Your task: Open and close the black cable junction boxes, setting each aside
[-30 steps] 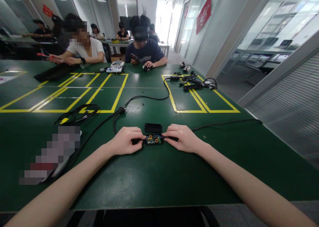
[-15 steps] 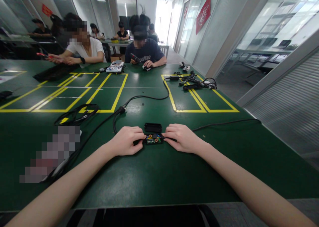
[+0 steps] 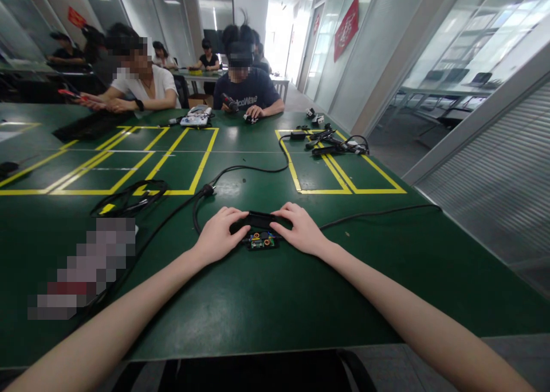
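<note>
A black plastic case cover (image 3: 261,220) is tilted up behind an opened case. My left hand (image 3: 220,235) grips its left end between fingers and thumb, and my right hand (image 3: 302,230) grips its right end the same way. Just in front, the black lower case half (image 3: 263,247) lies on the table. It holds a small circuit board (image 3: 259,240) with copper-coloured ring coils and some yellow and blue parts. A black cable (image 3: 378,213) runs off to the right from behind my right hand. Another cable (image 3: 196,217) curves out from behind my left hand.
The green table (image 3: 326,306) carries yellow tape outlines. A cable plug (image 3: 208,189) and a coiled black cable (image 3: 129,197) lie to the left, near a blurred-out flat object (image 3: 88,269). Tangled adapters (image 3: 329,145) lie far right. Across the table, one person (image 3: 247,88) handles a tool.
Both hands have left the two ends of the lower case and moved back onto the cover. The cover, flat before, is now held and tilted up.
</note>
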